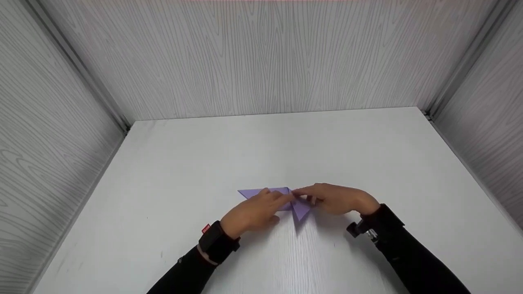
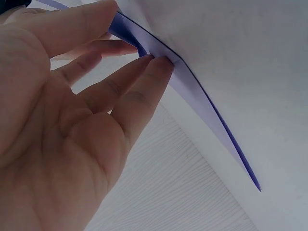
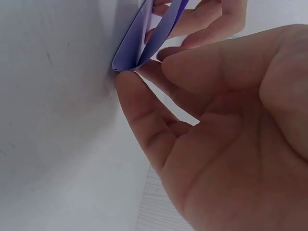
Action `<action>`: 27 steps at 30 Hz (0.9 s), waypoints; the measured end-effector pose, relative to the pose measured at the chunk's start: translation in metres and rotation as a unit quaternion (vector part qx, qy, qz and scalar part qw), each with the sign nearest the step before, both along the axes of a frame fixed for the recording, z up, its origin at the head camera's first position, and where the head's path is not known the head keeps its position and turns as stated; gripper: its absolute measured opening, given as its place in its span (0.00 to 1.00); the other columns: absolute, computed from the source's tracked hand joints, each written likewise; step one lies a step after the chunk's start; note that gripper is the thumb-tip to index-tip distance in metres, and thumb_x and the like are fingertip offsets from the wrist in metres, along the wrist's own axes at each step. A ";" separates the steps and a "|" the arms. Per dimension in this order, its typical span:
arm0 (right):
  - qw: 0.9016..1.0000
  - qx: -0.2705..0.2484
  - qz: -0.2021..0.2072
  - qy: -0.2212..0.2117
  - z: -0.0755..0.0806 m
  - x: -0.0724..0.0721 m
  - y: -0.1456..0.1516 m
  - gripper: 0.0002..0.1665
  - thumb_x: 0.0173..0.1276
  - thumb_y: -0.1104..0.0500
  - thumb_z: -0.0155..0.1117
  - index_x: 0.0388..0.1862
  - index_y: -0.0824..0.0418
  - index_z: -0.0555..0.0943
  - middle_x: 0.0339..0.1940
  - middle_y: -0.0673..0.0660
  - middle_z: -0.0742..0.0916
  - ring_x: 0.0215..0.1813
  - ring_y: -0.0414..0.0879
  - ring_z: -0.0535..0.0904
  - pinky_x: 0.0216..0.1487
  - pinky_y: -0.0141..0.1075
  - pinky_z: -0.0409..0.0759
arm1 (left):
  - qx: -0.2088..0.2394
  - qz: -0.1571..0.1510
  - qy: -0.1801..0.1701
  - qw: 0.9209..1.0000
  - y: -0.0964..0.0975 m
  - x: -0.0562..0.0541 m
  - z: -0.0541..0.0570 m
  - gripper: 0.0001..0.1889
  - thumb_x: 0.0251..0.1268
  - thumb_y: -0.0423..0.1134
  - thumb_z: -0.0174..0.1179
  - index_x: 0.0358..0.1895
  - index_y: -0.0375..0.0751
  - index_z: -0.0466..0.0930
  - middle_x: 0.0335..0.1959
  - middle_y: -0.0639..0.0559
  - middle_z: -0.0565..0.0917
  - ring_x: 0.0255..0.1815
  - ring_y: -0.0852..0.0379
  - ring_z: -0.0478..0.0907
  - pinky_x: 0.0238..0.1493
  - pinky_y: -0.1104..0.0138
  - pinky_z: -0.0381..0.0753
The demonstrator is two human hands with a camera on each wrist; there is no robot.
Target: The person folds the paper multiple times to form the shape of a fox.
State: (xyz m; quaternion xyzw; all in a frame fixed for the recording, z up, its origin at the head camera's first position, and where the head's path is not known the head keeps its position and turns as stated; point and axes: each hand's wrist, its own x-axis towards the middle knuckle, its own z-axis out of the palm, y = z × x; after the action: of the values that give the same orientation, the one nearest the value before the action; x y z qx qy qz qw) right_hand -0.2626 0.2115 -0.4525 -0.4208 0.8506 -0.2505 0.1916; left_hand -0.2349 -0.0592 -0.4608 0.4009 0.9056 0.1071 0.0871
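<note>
A folded piece of purple paper (image 1: 302,207) lies on the white table, one point to the left and a raised flap angling toward the person. From the left, my left hand (image 1: 255,210) rests over its middle, index finger reaching the central crease and other fingertips (image 2: 162,63) touching the paper. My right hand (image 1: 337,198) comes in from the right; its index finger reaches the top of the crease. In the right wrist view one fingertip (image 3: 127,83) meets a corner of the purple paper (image 3: 129,54), with the thumb beside the flap. The hands hide part of the folds.
The white table (image 1: 184,159) is bounded by grey wood-grained panels: a back wall (image 1: 261,57), a left wall (image 1: 36,134) and a right wall (image 1: 486,102). Each wrist wears a black band, and the right one (image 1: 382,222) carries a small projecting device.
</note>
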 end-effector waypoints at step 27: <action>0.925 0.075 -0.052 0.370 -0.029 0.017 -0.033 0.25 0.68 0.69 0.64 0.65 0.63 0.80 0.49 0.59 0.79 0.35 0.51 0.69 0.36 0.37 0.75 | -0.035 -0.039 0.114 0.992 0.003 0.005 -0.005 0.20 0.66 0.34 0.69 0.59 0.51 0.85 0.58 0.48 0.82 0.52 0.49 0.74 0.56 0.63 0.75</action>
State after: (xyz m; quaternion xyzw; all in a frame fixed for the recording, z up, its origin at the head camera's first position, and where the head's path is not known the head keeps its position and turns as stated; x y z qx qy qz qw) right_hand -0.2459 0.1785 -0.4810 -0.4229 0.8981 -0.0226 -0.1189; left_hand -0.2301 -0.0557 -0.4654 0.4419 0.8967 0.0256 0.0008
